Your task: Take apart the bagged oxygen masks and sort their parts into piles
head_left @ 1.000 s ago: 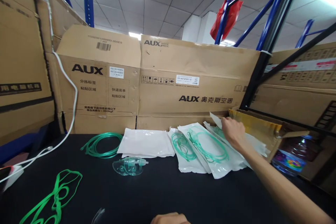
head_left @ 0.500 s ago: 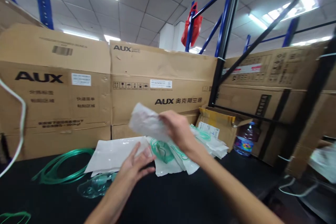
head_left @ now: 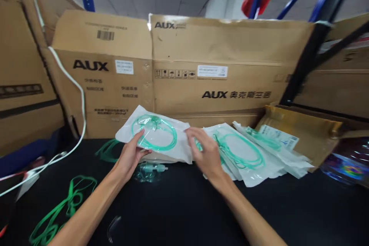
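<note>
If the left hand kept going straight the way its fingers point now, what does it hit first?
The left hand already grips the sealed pouch of green tubing. Its fingers point up and away, so beyond the pouch it would probably meet the AUX cardboard box, though depth is hard to judge.

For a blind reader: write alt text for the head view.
Both hands, left hand and right hand, hold a sealed pouch of green tubing above a black table, with more pouches lying to the right before cardboard boxes.

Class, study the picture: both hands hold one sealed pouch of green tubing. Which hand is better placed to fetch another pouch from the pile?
Probably the right hand: it lies next to the pile of pouches, while the left hand grips the held pouch on the far side.
</note>
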`<state>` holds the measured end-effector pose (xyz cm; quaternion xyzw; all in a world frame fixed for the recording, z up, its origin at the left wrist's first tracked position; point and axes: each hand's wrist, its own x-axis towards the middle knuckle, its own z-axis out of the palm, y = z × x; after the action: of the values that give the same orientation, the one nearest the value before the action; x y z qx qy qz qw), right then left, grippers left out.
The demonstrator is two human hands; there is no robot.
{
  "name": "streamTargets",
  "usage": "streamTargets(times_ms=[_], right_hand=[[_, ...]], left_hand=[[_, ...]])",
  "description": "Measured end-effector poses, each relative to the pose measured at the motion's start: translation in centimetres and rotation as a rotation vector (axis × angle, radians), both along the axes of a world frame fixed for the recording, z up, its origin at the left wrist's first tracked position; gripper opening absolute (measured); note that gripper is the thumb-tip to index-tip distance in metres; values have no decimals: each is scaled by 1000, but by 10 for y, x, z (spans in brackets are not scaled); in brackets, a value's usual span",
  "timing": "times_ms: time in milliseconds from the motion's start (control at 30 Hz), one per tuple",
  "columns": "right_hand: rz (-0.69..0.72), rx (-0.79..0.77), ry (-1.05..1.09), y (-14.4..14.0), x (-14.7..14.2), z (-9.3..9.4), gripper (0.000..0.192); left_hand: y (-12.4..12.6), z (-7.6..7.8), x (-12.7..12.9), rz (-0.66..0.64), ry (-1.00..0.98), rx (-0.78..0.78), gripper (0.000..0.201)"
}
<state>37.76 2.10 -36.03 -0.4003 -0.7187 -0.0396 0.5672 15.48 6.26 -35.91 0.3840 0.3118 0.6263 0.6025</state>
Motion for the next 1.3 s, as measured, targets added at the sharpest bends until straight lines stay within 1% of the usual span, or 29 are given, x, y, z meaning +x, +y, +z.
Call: streamTargets(times_ms=[33,100,167,233,367,533,600,667,767,833,967,1133,1200,1300], right_hand=[[-49,-57,88,7,9,-2,26],[-83,-203,206,20,25,-5,30],[-50,-345,274,29,35,-9,34],[10,-454,312,32,37,-12,35],[111,-592,374,27,28,-11,35],[273,-780,446,14,9,-2,44],[342,-847,465,9,2,0,44],[377,-894,481,6,-3,1,43],[371,-918,509,4,-5,1,39],[339,-900,527,4,-2,2,36],[269,-836,551,7,7,5,35],[271,-790,595,11,19,10,35],[263,-740,658,12,30,14,34],[217,-602,788,12,52,22,31]], left_hand=[[2,-2,-3,-7,-8,-3,29],[4,-4,-8,-28,-30,1,31],[4,-5,-9,-50,-48,15,32],[4,-5,-10,-74,-57,36,34],[2,-5,-13,-116,-62,78,40],[1,-6,-14,-146,-67,108,45],[0,-7,-12,-165,-60,109,45],[-2,-9,-10,-189,-38,101,43],[-1,-11,-11,-211,27,74,40],[3,-13,-15,-178,79,59,40],[13,-16,-25,-31,164,30,38],[24,-17,-32,139,198,-15,24],[28,-17,-38,237,195,-24,18],[34,-16,-48,359,233,-33,14]])
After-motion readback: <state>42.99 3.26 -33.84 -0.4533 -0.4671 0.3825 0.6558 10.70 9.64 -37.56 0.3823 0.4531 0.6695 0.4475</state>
